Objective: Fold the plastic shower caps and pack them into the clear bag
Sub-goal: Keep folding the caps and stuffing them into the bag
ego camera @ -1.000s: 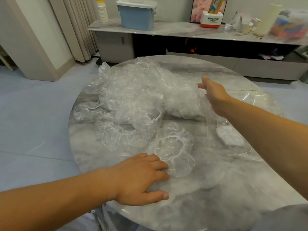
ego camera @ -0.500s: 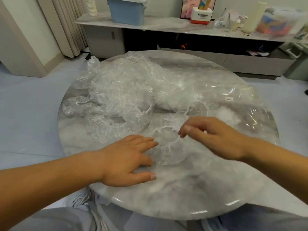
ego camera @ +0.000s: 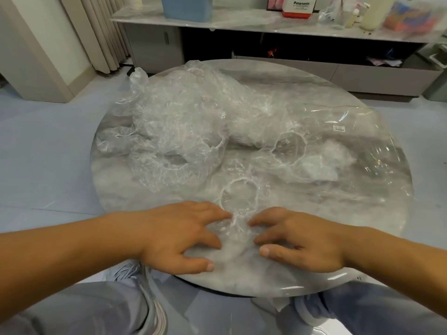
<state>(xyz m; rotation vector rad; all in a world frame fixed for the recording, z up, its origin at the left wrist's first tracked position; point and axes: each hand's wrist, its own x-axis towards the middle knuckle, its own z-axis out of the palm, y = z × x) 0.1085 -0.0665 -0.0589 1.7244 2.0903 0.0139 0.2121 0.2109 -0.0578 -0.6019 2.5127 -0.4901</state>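
Shower cap [ego camera: 239, 201] | held flat under left grip [ego camera: 179, 235] and right grip [ego camera: 302, 243], both spread | air advisedly smoothed forward before folding.

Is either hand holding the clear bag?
No, the left hand and right hand press a cap near the table's edge; the bag lies apart, further right.

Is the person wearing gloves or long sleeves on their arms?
No. The left hand and right hand are bare, with no gloves, rings or watch showing. The left forearm and right forearm are bare too, with no sleeve in view.
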